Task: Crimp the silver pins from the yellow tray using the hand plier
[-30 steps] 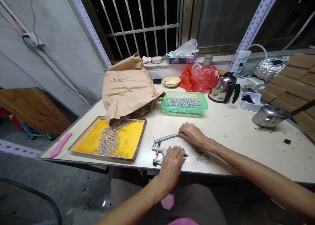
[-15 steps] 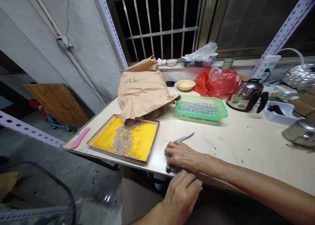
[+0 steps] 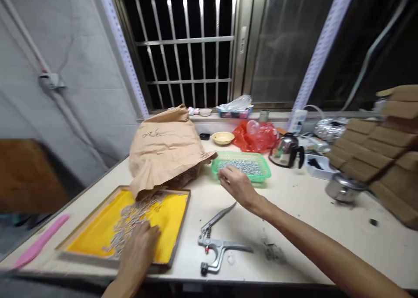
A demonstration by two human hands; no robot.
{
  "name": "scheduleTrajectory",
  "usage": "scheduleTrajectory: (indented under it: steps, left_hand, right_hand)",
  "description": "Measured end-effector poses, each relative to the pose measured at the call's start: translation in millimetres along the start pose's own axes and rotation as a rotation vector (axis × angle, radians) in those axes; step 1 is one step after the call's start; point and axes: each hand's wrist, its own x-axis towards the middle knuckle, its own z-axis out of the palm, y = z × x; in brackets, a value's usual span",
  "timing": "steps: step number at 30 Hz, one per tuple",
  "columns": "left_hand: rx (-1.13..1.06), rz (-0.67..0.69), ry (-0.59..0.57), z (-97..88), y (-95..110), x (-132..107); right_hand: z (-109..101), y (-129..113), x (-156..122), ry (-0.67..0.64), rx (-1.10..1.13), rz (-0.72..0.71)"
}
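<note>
The left hand (image 3: 139, 241) is low over the right part of the tray (image 3: 180, 231), and the slim silver pieces (image 3: 126, 224) lie just to the left of its fingers and beyond them, in a loose heap whose longer run goes from the near left side up toward the bag (image 3: 166, 148). This hand is much the nearer to that heap. The right hand (image 3: 237, 182) is at the near left corner of the basket (image 3: 259, 180); the small metal parts (image 3: 244, 165) spread beyond its fingers and to the right. Between the hands, free of both, the pliers (image 3: 217, 248) rest on the counter (image 3: 303, 193), head to the left, handles spread and pointing right, the upper one ending close to the right wrist. The right fingers are bent and bunched together, but I cannot tell whether they pinch anything or touch the rim. The left fingers curl downward, blurred and mostly hidden behind the back of the hand, so whether they are apart or closed on a piece cannot be told. The bag's flap covers the heap's far end, and both forearms are cut off by the frame.
</note>
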Motion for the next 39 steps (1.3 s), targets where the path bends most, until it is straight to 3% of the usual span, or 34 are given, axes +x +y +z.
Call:
scheduleTrajectory:
  steps: [2,4,8,11,13,16,18,21,29,39]
  left_hand:
    - [-0.022,0.010,-0.037,6.1,-6,8]
    - [-0.057,0.012,-0.059,7.8,-11,16]
    - [-0.186,-0.063,-0.092,-0.7,-6,25]
    - [-0.399,-0.208,-0.122,-14.9,20,21]
    - [-0.627,-0.278,-0.251,-25.2,46,15]
    - [-0.989,-0.332,-0.485,-34.2,87,8]
    - [-1.043,-0.346,-0.581,-33.8,106,5]
    - [-0.997,-0.369,-0.653,-27.8,117,4]
    - [-0.942,-0.368,-0.767,-23.6,118,5]
    - [-0.894,-0.386,-0.805,-19.3,121,3]
  right_hand:
    - [-16,11,11,-0.051,-0.288,0.136]
    - [-20,10,5,-0.117,-0.418,0.170]
    - [-5,-11,-51,-0.368,-0.139,-0.011]
    - [5,-20,-99,-0.468,0.024,-0.061]
    - [7,-19,-119,-0.489,0.046,-0.030]
    - [7,-16,-129,-0.539,0.027,0.021]
    - [9,-15,-129,-0.570,-0.002,0.051]
    - [11,-14,-130,-0.569,-0.023,0.055]
    - [24,-8,-140,-0.461,-0.031,0.007]
    - [31,-7,-148,-0.362,-0.014,0.011]
